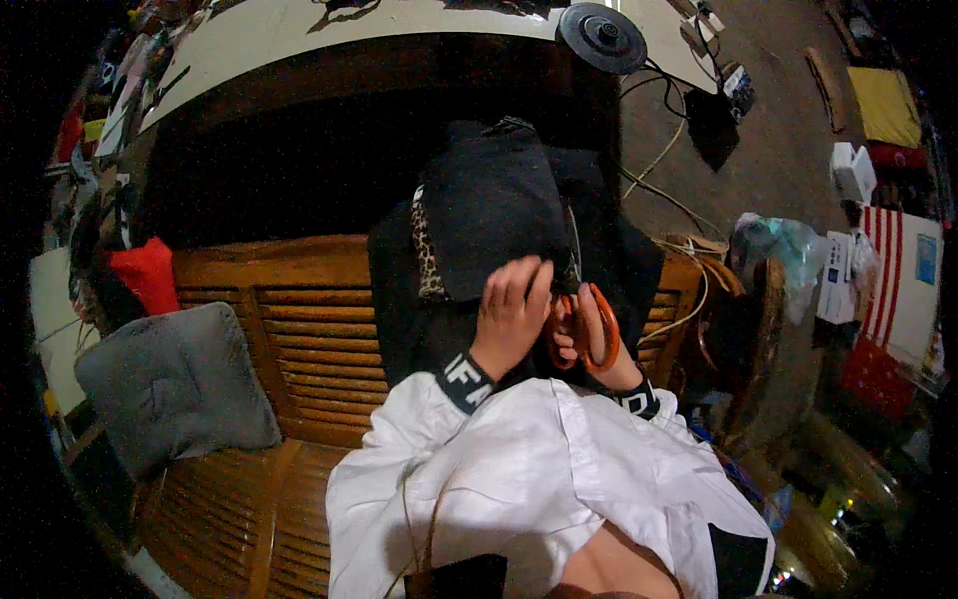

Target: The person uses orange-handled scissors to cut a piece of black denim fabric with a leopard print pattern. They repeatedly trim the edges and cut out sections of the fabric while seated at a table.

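The dark grey cloth panel with a leopard-print edging (494,205) lies spread over black fabric (624,245) in front of the person's body, its near edge reaching both hands. The left hand (512,314) rests back-up at the panel's near right corner, fingers extended and close together; whether the fingertips pinch the cloth or merely press on it cannot be told. Just beside it, the right hand (591,324) has its grip closed around the orange-looped scissors (613,329), with the thumb at the outer loop and the fingers curled at the inner one. The handles sit right at the near right corner of the cloth; the blades are hard to make out against the dark material.

The leopard-print strip runs along the panel's left side, well apart from the scissors. The brown slatted wooden bench (319,339) extends to the left, its slats bare up to the grey square cushion (180,389). Beyond the bench's far edge is a deep shadow, then the long white tabletop (299,45) bearing a black round base (602,38). To the right, pale loose cables (659,160) trail near the bench's edge.
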`<state>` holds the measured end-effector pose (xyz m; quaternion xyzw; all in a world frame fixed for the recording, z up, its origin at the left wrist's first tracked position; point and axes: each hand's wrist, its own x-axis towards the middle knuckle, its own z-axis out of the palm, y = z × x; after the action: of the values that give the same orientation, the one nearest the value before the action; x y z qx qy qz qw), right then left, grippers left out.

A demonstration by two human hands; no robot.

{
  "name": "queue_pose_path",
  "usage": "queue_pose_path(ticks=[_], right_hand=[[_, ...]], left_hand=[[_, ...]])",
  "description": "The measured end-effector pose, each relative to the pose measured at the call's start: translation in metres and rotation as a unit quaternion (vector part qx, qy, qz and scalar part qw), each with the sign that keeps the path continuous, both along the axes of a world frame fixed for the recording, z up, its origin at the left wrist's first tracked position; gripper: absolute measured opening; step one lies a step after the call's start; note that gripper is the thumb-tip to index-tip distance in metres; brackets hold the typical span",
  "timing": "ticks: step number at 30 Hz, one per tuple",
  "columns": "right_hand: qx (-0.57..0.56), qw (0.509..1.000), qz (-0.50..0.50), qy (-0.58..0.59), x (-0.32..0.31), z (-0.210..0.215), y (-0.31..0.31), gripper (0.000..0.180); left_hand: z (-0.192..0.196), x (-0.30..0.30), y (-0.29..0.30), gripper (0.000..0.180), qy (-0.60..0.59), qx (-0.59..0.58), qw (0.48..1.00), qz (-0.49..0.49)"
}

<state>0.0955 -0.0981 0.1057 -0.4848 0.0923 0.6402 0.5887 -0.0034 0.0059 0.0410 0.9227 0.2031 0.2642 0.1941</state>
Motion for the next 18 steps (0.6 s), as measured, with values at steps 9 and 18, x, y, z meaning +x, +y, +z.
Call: queue_pose_path(ticks=[9,18], right_hand=[[0.035,0.999,0.015,0.009,0.003,-0.011,-0.008,0.041],[0.004,0.999,-0.037,-0.029,0.004,-0.027,0.01,0.057]], left_hand=[[-0.001,0.031,0.031,0.026,-0.094,-0.079,0.991,-0.046],[0.024,0.017,0.04,0.027,-0.094,-0.195,0.972,-0.089]])
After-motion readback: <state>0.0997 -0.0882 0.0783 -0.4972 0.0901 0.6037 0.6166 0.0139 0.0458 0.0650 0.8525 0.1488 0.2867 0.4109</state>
